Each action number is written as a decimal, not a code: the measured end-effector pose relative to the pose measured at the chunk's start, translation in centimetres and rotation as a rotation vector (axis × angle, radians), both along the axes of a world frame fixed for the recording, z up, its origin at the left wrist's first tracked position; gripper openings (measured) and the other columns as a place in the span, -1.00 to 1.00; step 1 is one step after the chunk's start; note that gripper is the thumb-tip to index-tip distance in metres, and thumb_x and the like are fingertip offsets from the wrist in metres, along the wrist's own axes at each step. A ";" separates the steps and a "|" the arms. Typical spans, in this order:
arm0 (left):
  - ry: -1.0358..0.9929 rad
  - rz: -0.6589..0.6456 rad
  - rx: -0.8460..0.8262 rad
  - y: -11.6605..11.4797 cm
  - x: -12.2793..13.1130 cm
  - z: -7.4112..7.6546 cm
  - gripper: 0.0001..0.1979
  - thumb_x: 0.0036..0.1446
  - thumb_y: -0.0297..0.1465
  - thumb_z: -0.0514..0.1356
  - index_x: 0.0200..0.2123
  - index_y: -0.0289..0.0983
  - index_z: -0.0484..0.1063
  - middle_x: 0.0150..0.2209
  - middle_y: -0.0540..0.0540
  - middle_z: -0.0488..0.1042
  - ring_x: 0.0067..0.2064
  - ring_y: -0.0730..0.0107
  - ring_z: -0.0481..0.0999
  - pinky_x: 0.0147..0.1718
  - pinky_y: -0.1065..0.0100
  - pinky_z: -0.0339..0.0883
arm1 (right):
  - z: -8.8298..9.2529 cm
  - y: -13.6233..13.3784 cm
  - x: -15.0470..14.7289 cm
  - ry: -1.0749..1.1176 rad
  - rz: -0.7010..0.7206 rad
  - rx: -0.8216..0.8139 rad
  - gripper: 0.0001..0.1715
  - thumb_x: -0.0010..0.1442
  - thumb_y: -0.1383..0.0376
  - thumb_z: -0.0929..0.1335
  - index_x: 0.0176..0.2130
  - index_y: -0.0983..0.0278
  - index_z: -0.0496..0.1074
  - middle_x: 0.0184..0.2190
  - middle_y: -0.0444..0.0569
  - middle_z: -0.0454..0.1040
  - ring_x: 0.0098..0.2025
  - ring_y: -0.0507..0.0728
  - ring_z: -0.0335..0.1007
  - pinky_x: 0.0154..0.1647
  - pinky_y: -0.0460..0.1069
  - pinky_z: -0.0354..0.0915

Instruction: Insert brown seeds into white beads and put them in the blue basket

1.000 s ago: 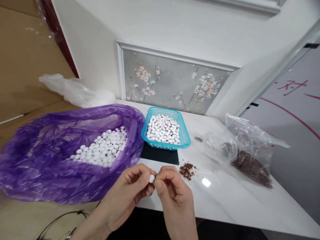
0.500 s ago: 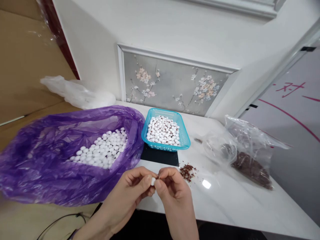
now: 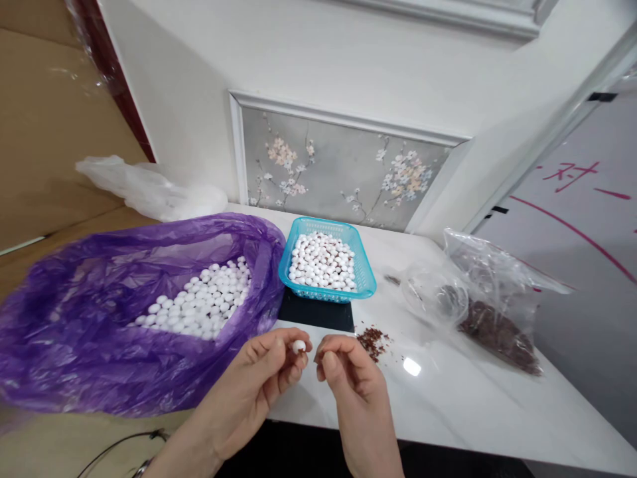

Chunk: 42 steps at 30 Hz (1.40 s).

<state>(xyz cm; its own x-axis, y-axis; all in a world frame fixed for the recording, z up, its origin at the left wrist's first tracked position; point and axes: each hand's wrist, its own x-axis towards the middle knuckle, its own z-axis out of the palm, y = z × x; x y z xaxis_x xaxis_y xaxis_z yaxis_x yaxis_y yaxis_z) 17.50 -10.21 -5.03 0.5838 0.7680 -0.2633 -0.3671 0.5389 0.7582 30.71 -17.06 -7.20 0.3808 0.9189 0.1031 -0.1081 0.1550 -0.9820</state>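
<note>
The bead is small, round and plain white. The left hand pinches it between thumb and forefinger above the near edge of the table, beside the purple bag. The right hand, fingertips pressed together, now sits just apart from the bead; half a second ago it touched it. Red handwriting on the whiteboard reads "对".

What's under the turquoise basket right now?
A flat black slab lies under the turquoise basket; only its front strip shows. The basket, heaped with white balls, covers the rest, so anything on the slab's top is hidden.
</note>
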 end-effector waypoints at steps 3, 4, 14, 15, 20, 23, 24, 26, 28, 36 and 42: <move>0.078 0.050 0.046 -0.1 0.0 0.1 -0.75 -0.12 -0.35 0.44 -0.30 -0.27 0.59 -0.38 0.02 0.47 -0.38 0.61 0.39 -0.33 0.63 0.33 | -0.3 -0.1 0.2 -0.041 -0.014 -0.039 -0.78 0.27 0.13 0.30 -0.35 0.20 0.38 -0.49 -0.20 0.26 -0.41 -0.01 0.18 -0.42 -0.16 0.17; 0.099 0.055 0.055 -0.2 0.0 0.2 -0.77 -0.11 -0.38 0.43 -0.30 -0.26 0.60 -0.38 0.03 0.47 -0.38 0.62 0.38 -0.33 0.63 0.32 | -0.4 -0.2 0.3 -0.050 -0.014 -0.043 -0.77 0.27 0.12 0.30 -0.35 0.20 0.38 -0.49 -0.20 0.26 -0.41 0.00 0.17 -0.43 -0.15 0.16; 0.148 0.044 0.157 -0.5 0.2 -0.3 -0.80 -0.08 -0.32 0.41 -0.30 -0.20 0.64 -0.42 -0.04 0.58 -0.41 0.52 0.43 -0.34 0.49 0.32 | -1.0 -1.0 0.9 -0.121 0.041 -0.053 -0.76 0.26 0.15 0.30 -0.38 0.23 0.37 -0.49 -0.18 0.28 -0.43 0.02 0.17 -0.41 -0.12 0.15; 0.155 0.046 0.178 -0.5 0.2 -0.3 -0.80 -0.08 -0.32 0.40 -0.31 -0.20 0.65 -0.45 -0.03 0.57 -0.42 0.53 0.42 -0.34 0.49 0.31 | -1.0 -1.1 0.8 -0.119 0.056 -0.046 -0.76 0.25 0.15 0.30 -0.38 0.23 0.37 -0.48 -0.17 0.29 -0.43 0.02 0.17 -0.41 -0.12 0.15; 0.157 0.056 0.284 -0.5 0.4 0.0 -0.87 -0.04 -0.33 0.38 -0.35 -0.19 0.65 -0.57 0.02 0.50 -0.45 0.52 0.41 -0.33 0.46 0.30 | -1.3 -1.3 0.1 -0.147 0.100 -0.020 -0.77 0.24 0.18 0.29 -0.38 0.25 0.39 -0.45 -0.13 0.37 -0.41 0.04 0.24 -0.37 -0.10 0.20; 0.158 0.063 0.335 -0.4 0.5 0.2 -0.90 -0.04 -0.34 0.38 -0.39 -0.21 0.65 -0.58 0.02 0.49 -0.44 0.51 0.42 -0.32 0.46 0.31 | -1.3 -1.2 1.6 -0.334 0.094 -0.044 -0.79 0.25 0.22 0.28 -0.35 0.25 0.42 -0.41 -0.09 0.45 -0.36 0.06 0.34 -0.31 -0.09 0.26; 0.161 0.065 0.336 -0.4 0.6 0.2 -0.90 -0.04 -0.34 0.38 -0.40 -0.21 0.65 -0.58 0.02 0.49 -0.45 0.51 0.42 -0.33 0.47 0.31 | -1.4 -1.1 2.7 -0.438 0.056 -0.076 -0.79 0.25 0.23 0.27 -0.33 0.25 0.44 -0.38 -0.07 0.48 -0.33 0.07 0.38 -0.29 -0.09 0.27; 0.174 0.070 0.295 -0.2 0.7 0.2 -0.90 -0.05 -0.35 0.39 -0.39 -0.22 0.65 -0.55 0.01 0.51 -0.45 0.52 0.42 -0.34 0.49 0.32 | -1.7 -0.7 5.6 -0.656 -0.102 -0.167 -0.76 0.24 0.21 0.25 -0.22 0.24 0.47 -0.28 -0.02 0.53 -0.27 0.11 0.44 -0.27 -0.06 0.31; 0.183 0.071 0.210 -0.1 0.9 0.2 -0.85 -0.07 -0.35 0.40 -0.36 -0.21 0.65 -0.43 -0.02 0.57 -0.38 0.51 0.46 -0.29 0.50 0.35 | -2.1 -0.2 8.7 -0.808 -0.300 -0.300 -0.66 0.24 0.19 0.22 -0.13 0.26 0.47 -0.18 0.03 0.54 -0.21 0.16 0.45 -0.20 0.00 0.32; 0.236 0.048 0.181 -0.2 1.7 0.4 -0.65 -0.12 -0.38 0.43 -0.17 -0.14 0.61 -0.24 -0.03 0.62 -0.15 0.43 0.50 -0.04 0.46 0.28 | -2.9 0.8 13.6 -1.007 -0.323 -0.438 -0.74 0.11 0.29 0.25 -0.39 0.19 0.53 -0.41 -0.04 0.50 -0.38 0.16 0.38 -0.36 0.00 0.17; 0.326 0.059 0.307 0.0 2.2 0.8 -0.72 -0.05 -0.32 0.38 -0.20 -0.19 0.62 -0.31 -0.07 0.62 -0.22 0.35 0.52 -0.12 0.36 0.36 | -3.0 0.6 13.3 -0.996 -0.350 -0.444 -0.79 0.10 0.29 0.24 -0.45 0.17 0.44 -0.42 -0.08 0.49 -0.39 0.15 0.37 -0.37 -0.01 0.16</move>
